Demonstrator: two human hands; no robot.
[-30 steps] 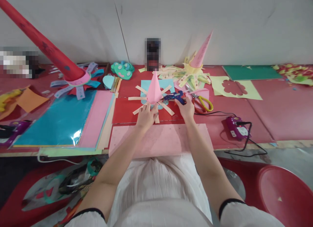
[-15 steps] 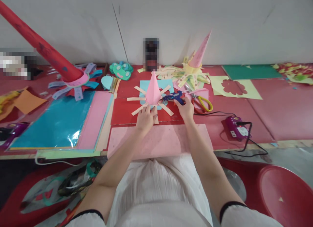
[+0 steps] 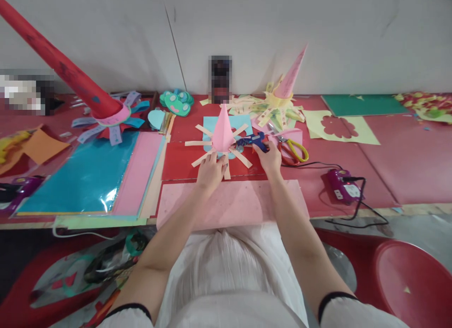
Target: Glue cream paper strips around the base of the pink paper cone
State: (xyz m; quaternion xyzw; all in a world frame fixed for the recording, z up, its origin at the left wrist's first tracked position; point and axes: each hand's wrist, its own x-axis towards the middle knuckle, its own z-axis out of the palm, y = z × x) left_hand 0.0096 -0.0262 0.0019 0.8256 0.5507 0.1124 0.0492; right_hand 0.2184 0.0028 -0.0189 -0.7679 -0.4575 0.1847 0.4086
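A pink paper cone stands upright in the middle, with cream paper strips spreading from its base over a light blue paper sheet. At the near side of that base, my left hand is closed, its fingertips on the cone's lower edge and beside a strip; the exact hold is partly hidden. My right hand grips a blue glue gun by its handle. The gun lies nearly level, its nozzle pointing left at the cone's base on the right side.
Scissors with yellow and red handles lie right of my right hand. A purple power socket with a black cord sits farther right. Stacked coloured sheets and a long red paper cone occupy the left; another pink cone stands behind.
The whole view has shifted very slightly. My hands, the glue gun and the cone keep the same places relative to one another.
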